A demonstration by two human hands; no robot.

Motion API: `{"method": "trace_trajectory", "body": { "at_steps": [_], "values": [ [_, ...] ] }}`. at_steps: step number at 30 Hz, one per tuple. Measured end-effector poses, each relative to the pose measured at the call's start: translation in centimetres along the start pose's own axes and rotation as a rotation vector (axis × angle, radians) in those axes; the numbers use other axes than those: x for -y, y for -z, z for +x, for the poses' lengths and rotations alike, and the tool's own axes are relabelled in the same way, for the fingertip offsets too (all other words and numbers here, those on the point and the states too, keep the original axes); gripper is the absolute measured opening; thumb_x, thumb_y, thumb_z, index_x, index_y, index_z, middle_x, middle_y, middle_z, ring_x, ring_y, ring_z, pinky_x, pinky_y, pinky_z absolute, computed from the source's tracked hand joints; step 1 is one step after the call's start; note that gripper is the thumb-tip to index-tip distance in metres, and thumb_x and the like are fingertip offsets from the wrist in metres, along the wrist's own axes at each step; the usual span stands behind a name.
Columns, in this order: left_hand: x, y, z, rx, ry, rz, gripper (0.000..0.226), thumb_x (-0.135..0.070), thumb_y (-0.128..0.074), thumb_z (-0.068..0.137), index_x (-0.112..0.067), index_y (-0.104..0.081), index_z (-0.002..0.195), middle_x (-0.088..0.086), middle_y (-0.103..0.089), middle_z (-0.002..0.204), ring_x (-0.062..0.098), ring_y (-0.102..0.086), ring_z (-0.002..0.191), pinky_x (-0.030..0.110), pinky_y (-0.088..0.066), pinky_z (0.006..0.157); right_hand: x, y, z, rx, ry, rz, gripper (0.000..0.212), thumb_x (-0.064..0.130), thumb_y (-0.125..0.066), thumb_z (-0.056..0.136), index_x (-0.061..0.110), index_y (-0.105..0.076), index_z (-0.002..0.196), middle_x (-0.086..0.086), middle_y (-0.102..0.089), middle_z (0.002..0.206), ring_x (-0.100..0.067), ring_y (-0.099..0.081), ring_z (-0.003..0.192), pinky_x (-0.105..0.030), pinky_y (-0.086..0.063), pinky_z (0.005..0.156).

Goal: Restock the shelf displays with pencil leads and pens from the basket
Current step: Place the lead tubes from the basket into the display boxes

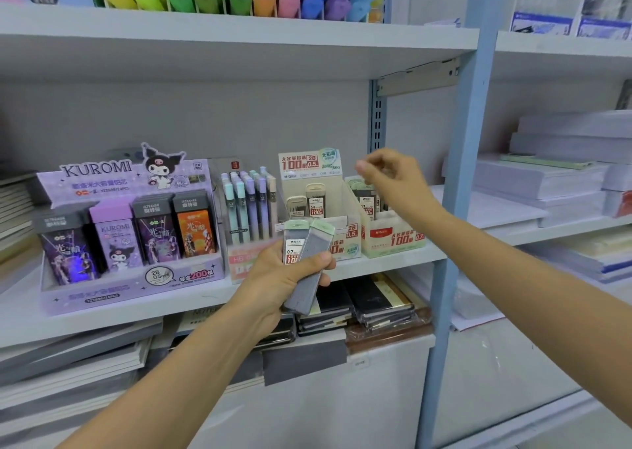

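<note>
Left hand [278,279] round lead cases [307,248], partly before cream display box [346,243].

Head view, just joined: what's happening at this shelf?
A person is restocking pencil leads. The left hand grips two 0.7 lead cases in front of the 0.5 display box on the shelf. The right hand hovers, fingers curled, above the 0.7 display box to the right, which holds a few cases. That hand's fingertips are blurred, so whether it pinches anything is unclear.
</note>
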State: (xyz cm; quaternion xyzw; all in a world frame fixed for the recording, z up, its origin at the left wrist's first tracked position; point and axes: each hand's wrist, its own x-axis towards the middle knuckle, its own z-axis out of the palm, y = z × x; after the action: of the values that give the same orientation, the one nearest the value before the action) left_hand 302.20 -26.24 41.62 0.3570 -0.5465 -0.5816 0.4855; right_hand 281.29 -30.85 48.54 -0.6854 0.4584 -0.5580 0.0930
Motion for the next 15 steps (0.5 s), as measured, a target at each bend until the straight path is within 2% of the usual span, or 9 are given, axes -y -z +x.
{"method": "trace_trajectory", "body": {
  "at_steps": [2,4,5,7,9,11,13,15],
  "values": [
    [-0.1,-0.2,-0.2,-0.006,-0.021,0.03,0.051,-0.026,-0.08,0.059,-0.013,-0.064,0.106,0.009,-0.076,0.086,0.013,-0.068,0.059,0.024,-0.056,0.054,1.4,-1.1,-1.9,0.23,-0.069,0.093,0.021,0.04,-0.065,0.088,0.023,-0.064,0.1,0.007,-0.065,0.088,0.003,-0.051,0.049,-0.012,-0.04,0.047],
    [-0.1,-0.4,-0.6,-0.004,-0.033,0.045,0.049,-0.027,-0.079,0.061,-0.013,-0.063,0.105,0.007,-0.076,0.083,0.013,-0.068,0.059,0.024,-0.054,0.053,2.0,-2.2,-3.4,0.428,-0.16,0.162,0.023,0.037,-0.072,0.083,0.022,-0.066,0.101,0.008,-0.067,0.084,-0.001,-0.049,0.044,-0.014,-0.036,0.039],
    [-0.2,-0.4,-0.8,0.0,-0.035,0.046,0.046,-0.029,-0.078,0.063,-0.014,-0.064,0.105,0.007,-0.076,0.083,0.013,-0.068,0.059,0.023,-0.053,0.052,2.0,-2.6,-3.8,0.474,-0.186,0.208,0.022,0.031,-0.074,0.083,0.02,-0.067,0.101,0.008,-0.068,0.079,-0.004,-0.05,0.045,-0.015,-0.036,0.038],
    [-0.3,-0.3,-1.2,0.014,-0.009,0.021,0.038,-0.037,-0.071,0.075,-0.015,-0.065,0.105,0.009,-0.076,0.087,0.014,-0.069,0.061,0.023,-0.053,0.05,2.0,-2.8,-4.1,0.475,-0.224,0.324,0.018,0.019,-0.073,0.084,0.013,-0.067,0.1,0.005,-0.067,0.07,-0.007,-0.054,0.049,-0.016,-0.041,0.042],
    [-0.6,-0.1,-1.6,0.03,0.08,-0.07,0.033,-0.043,-0.056,0.093,-0.015,-0.067,0.106,0.013,-0.075,0.093,0.018,-0.069,0.061,0.024,-0.054,0.05,2.0,-2.6,-4.0,0.437,-0.261,0.414,0.015,0.011,-0.07,0.086,0.01,-0.066,0.1,0.004,-0.068,0.066,-0.008,-0.058,0.052,-0.016,-0.046,0.047],
    [-0.9,0.3,-2.0,0.036,0.141,-0.14,0.032,-0.034,-0.042,0.101,-0.012,-0.064,0.108,0.017,-0.075,0.095,0.02,-0.069,0.06,0.024,-0.053,0.049,2.0,-2.5,-4.0,0.433,-0.283,0.474,0.016,0.013,-0.07,0.085,0.009,-0.065,0.101,0.002,-0.069,0.068,-0.008,-0.06,0.056,-0.017,-0.049,0.052],
    [-0.9,0.4,-2.4,0.035,0.123,-0.108,0.025,-0.025,-0.043,0.101,-0.012,-0.061,0.112,0.016,-0.075,0.095,0.02,-0.07,0.063,0.025,-0.053,0.049,2.1,-2.6,-4.2,0.455,-0.275,0.479,0.023,0.021,-0.073,0.081,0.009,-0.064,0.099,0.002,-0.069,0.076,-0.008,-0.061,0.062,-0.018,-0.05,0.057],
    [-1.0,0.5,-2.9,0.024,0.108,-0.104,0.021,-0.018,-0.045,0.1,-0.012,-0.064,0.109,0.014,-0.075,0.095,0.02,-0.07,0.065,0.026,-0.053,0.05,2.2,-2.8,-4.4,0.452,-0.233,0.423,0.021,0.017,-0.074,0.081,0.012,-0.063,0.098,0.003,-0.067,0.084,-0.008,-0.062,0.071,-0.017,-0.05,0.061]
  ]
}}
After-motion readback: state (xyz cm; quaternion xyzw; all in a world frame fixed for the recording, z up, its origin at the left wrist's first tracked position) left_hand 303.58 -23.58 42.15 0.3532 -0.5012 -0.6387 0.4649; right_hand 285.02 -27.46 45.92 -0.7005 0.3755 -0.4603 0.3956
